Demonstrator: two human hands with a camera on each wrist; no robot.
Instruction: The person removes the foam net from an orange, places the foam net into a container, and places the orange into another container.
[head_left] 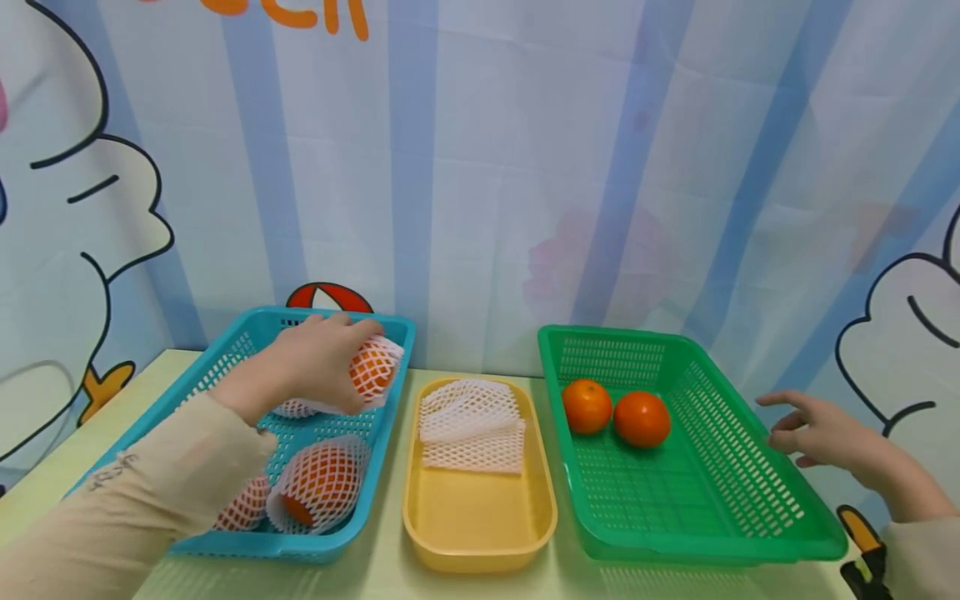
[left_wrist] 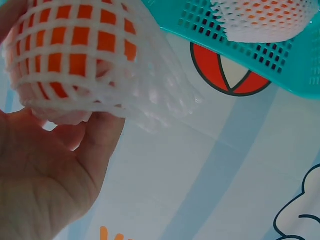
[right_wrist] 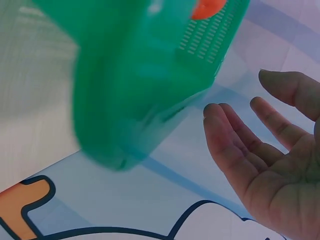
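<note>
Above pale tabletop (head_left: 382, 546), netted fruit (head_left: 372, 369), striped backdrop (head_left: 487, 183)

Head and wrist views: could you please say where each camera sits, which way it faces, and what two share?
Head: on the head, looking forward and down at the blue plastic basket, yellow plastic tray and green plastic basket; left hand, right hand and beige sleeves show.
Left wrist: on that wrist, facing the round orange fruit in white foam netting; the left hand holding it shows.
Right wrist: on that wrist, facing the green basket; the right hand shows.
Head and right wrist share the green basket.
</note>
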